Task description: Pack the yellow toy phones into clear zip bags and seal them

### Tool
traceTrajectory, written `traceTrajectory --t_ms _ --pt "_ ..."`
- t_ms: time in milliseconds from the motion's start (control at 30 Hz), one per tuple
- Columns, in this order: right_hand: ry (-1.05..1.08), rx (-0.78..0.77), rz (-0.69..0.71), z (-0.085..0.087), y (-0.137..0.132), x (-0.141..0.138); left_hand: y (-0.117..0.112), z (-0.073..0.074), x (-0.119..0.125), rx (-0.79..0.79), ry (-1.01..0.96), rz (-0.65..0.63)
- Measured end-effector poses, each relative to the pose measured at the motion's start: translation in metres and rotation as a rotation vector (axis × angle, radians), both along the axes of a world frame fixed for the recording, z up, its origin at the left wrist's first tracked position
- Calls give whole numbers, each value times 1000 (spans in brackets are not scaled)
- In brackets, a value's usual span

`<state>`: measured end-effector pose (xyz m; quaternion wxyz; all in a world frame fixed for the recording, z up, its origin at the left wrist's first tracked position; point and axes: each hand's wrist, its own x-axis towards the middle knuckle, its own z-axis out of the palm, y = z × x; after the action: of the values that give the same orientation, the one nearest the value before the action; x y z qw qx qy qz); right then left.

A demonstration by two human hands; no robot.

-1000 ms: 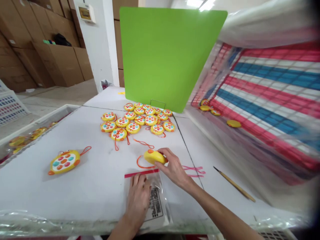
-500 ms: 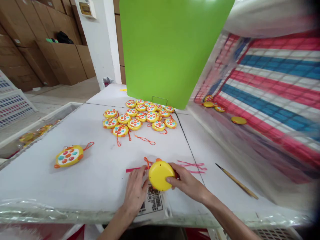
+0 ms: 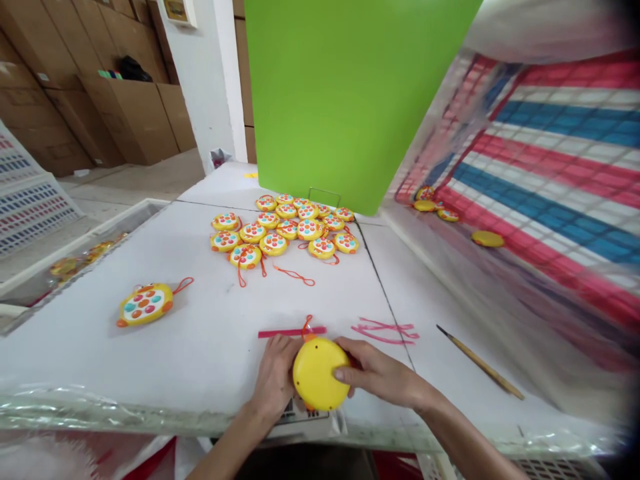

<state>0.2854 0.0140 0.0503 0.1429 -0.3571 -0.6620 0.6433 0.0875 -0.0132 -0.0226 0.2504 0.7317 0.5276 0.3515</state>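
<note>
A round yellow toy (image 3: 320, 377) shows its plain back, with small dark holes near the rim. My right hand (image 3: 377, 373) grips its right side, thumb across the back. An orange loop (image 3: 307, 325) sticks up from its top. My left hand (image 3: 277, 373) is at the toy's left rim with fingers curled; their tips go out of sight behind it, so what they hold cannot be made out. Under the hands lies a clear plastic bag (image 3: 337, 425) with dark print, mostly covered. Just beyond, a flat pink strip (image 3: 280, 333) rests on the table.
Several yellow toys (image 3: 273, 244) with coloured dots are grouped at the back; another (image 3: 145, 305) lies left. A loose orange loop (image 3: 296, 275), pink strands (image 3: 385, 329) and a wooden-handled pointed tool (image 3: 480, 362) lie around. A green board (image 3: 360, 100) stands behind.
The toy has come nearer to me and lower, covering more of the printed bag. My left hand's fingers have curled in behind its rim. The camera view has shifted slightly.
</note>
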Motion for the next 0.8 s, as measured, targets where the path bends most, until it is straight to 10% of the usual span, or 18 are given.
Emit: traceTrajectory --t_ms 367,533,800 --pt "109 183 -425 -16 6 -45 2 -12 4 162 176 17" --pt "-221 539 -278 -27 10 -48 -3 -8 7 327 365 12" --pt "-284 532 -275 -18 10 -31 -10 6 -17 424 257 139"
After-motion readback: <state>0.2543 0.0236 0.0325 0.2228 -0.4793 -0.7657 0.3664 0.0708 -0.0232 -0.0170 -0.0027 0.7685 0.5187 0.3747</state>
